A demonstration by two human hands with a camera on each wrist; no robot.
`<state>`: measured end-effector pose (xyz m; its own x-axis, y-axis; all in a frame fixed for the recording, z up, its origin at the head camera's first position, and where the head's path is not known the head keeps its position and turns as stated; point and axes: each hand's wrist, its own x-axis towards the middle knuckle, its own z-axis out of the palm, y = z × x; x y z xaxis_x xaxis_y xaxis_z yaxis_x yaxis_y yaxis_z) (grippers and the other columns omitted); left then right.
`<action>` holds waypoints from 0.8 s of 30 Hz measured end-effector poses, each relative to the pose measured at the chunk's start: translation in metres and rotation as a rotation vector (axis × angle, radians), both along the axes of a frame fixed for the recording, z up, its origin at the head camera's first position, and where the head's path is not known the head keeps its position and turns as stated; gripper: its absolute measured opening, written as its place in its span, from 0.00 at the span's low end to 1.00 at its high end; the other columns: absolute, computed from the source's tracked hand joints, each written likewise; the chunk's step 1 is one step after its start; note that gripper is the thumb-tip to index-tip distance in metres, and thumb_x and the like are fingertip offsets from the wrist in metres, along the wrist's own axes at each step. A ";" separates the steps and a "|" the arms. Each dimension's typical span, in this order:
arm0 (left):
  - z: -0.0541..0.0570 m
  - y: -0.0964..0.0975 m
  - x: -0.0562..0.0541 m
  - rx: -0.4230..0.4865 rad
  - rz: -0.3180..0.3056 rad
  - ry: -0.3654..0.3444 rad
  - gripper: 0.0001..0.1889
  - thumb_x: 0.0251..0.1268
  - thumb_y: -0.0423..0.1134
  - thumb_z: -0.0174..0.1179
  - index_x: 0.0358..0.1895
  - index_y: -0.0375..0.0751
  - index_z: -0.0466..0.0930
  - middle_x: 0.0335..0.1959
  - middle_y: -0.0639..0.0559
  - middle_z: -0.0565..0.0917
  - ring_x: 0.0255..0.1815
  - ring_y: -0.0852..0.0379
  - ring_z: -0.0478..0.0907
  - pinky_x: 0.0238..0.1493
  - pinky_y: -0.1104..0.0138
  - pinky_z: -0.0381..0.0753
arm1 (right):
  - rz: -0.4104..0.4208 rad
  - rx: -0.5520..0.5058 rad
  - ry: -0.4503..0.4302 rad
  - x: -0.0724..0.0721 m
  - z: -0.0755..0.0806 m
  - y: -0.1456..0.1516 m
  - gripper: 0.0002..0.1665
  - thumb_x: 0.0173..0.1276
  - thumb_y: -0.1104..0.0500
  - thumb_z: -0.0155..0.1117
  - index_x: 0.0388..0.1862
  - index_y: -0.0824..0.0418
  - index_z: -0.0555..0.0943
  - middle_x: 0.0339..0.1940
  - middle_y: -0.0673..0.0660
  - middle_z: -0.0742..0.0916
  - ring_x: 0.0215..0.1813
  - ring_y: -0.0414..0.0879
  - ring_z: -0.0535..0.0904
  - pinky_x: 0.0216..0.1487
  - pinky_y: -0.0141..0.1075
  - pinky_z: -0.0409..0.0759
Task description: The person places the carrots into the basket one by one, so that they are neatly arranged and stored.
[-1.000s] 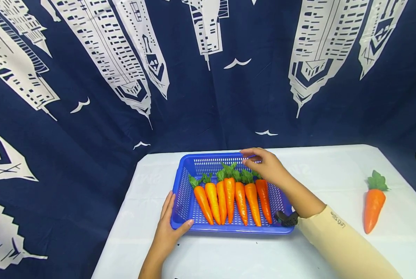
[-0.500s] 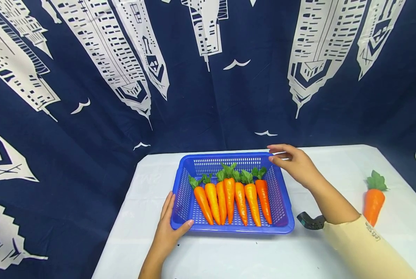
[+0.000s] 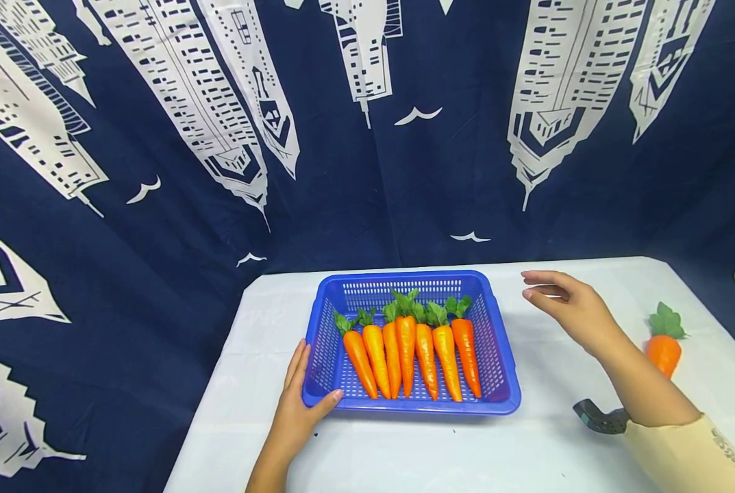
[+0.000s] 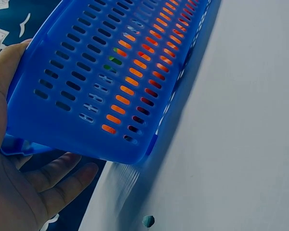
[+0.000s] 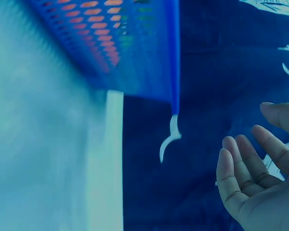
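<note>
A blue plastic basket point(image 3: 422, 408) with slotted walls holds several orange carrots point(image 3: 407, 352) in a row, leafy tops toward the far side. My left hand point(image 3: 294, 405) rests at its near left corner, straight fingers along the left side and thumb at the front rim. In the left wrist view, those fingers point(image 4: 62, 185) stretch out beside the basket wall. My right hand point(image 3: 573, 309) hovers in the air right of the basket, holding nothing, its fingers loosely bent. Beyond the right forearm lies a lone carrot point(image 3: 664, 352), its lower end hidden by the arm.
The white-covered table point(image 3: 404, 452) carries the basket and the lone carrot. Behind and to the left hangs a dark blue cloth point(image 3: 342, 205) printed with white buildings and birds. A black device point(image 3: 598, 416) is worn at the right wrist.
My right hand has moved from above the basket's far right part out to the right, uncovering the rightmost carrot's leaves. The forearm now covers part of the lone carrot. The left hand stays put.
</note>
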<state>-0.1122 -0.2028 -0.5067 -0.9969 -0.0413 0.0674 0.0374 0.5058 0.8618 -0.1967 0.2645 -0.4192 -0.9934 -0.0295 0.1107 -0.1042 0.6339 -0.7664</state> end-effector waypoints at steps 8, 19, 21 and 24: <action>0.000 0.000 0.001 0.006 0.006 -0.001 0.53 0.58 0.50 0.74 0.83 0.56 0.47 0.85 0.58 0.44 0.85 0.41 0.43 0.78 0.34 0.46 | -0.070 -0.004 -0.075 0.015 -0.012 0.041 0.38 0.72 0.36 0.61 0.74 0.53 0.71 0.55 0.37 0.85 0.42 0.11 0.69 0.53 0.57 0.81; -0.001 -0.001 0.000 0.011 0.009 -0.007 0.54 0.57 0.48 0.75 0.82 0.58 0.48 0.85 0.60 0.44 0.85 0.43 0.43 0.78 0.34 0.45 | -0.279 -0.018 -0.197 0.034 -0.033 0.089 0.44 0.72 0.31 0.56 0.80 0.49 0.62 0.66 0.65 0.78 0.70 0.77 0.65 0.60 0.75 0.66; -0.001 0.000 0.000 0.014 0.008 -0.007 0.54 0.57 0.48 0.75 0.82 0.58 0.48 0.85 0.61 0.44 0.86 0.44 0.43 0.78 0.34 0.46 | -0.324 -0.023 -0.193 0.038 -0.036 0.096 0.43 0.73 0.33 0.56 0.80 0.50 0.63 0.60 0.55 0.83 0.67 0.66 0.74 0.62 0.74 0.66; -0.001 0.000 0.000 0.015 0.008 -0.003 0.54 0.57 0.48 0.75 0.82 0.58 0.48 0.85 0.61 0.44 0.86 0.44 0.43 0.78 0.35 0.46 | -0.374 -0.044 -0.174 0.044 -0.042 0.108 0.41 0.74 0.36 0.57 0.80 0.51 0.63 0.47 0.31 0.81 0.54 0.34 0.78 0.68 0.71 0.64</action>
